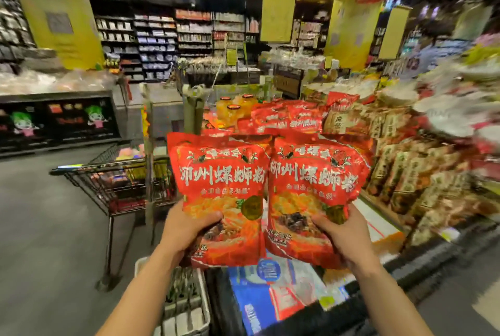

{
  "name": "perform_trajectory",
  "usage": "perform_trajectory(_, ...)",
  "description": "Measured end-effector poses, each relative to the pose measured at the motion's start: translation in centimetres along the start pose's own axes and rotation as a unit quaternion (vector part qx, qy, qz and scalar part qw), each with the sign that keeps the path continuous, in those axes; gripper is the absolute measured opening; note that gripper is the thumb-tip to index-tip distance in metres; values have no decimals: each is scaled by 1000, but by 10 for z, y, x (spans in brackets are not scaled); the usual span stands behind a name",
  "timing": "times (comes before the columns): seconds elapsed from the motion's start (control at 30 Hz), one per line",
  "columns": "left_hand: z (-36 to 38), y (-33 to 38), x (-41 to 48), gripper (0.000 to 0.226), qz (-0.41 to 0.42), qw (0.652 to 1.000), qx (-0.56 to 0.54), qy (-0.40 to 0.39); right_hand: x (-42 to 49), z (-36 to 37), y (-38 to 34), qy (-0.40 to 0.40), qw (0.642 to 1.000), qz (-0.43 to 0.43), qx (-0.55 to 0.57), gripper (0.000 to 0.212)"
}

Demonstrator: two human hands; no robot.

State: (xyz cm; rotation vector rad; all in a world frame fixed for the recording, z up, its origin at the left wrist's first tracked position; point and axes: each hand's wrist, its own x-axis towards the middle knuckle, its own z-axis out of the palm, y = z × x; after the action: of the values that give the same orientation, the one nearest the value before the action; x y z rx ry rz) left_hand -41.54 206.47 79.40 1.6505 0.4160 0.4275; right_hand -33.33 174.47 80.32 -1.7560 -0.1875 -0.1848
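Note:
I hold two red noodle packets upright side by side in front of me, their printed faces toward the camera. My left hand (181, 230) grips the lower edge of the left red packet (219, 186), thumb across its front. My right hand (345, 238) grips the lower part of the right red packet (315, 186) the same way. The two packets touch at their inner edges. More of the same red packets (289, 116) lie piled on the display behind them.
A black wire shopping cart (113, 181) with goods stands on the grey floor to the left. A white crate (186, 306) sits below my left arm. Blue packages (273, 292) lie below the packets. Brown snack packs (411, 173) fill the display on the right. Shelves line the back.

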Motion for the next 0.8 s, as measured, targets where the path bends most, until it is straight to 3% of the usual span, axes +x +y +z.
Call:
perform_trajectory(0.13, 96, -3, -19, 62, -15, 1000, -12, -7, 24, -93, 35, -4, 1000, 19, -22, 51)
perform_trajectory(0.33, 199, 5, -21, 71, -20, 999, -22, -27, 74, -192, 65, -14, 997, 63, -41, 58)
perform_trajectory(0.47, 238, 10, 0, 91, -29, 999, -38, -22, 108, -217, 78, -16, 996, 82, -11, 54)
perform_trajectory(0.63, 277, 14, 45, 54, -21, 999, -39, -3, 163, -223, 93, -2, 994, 104, 27, 50)
perform_trajectory(0.8, 314, 4, 104, 56, -19, 998, -65, 1, 226, -224, 113, 1, 994, 106, 16, 54)
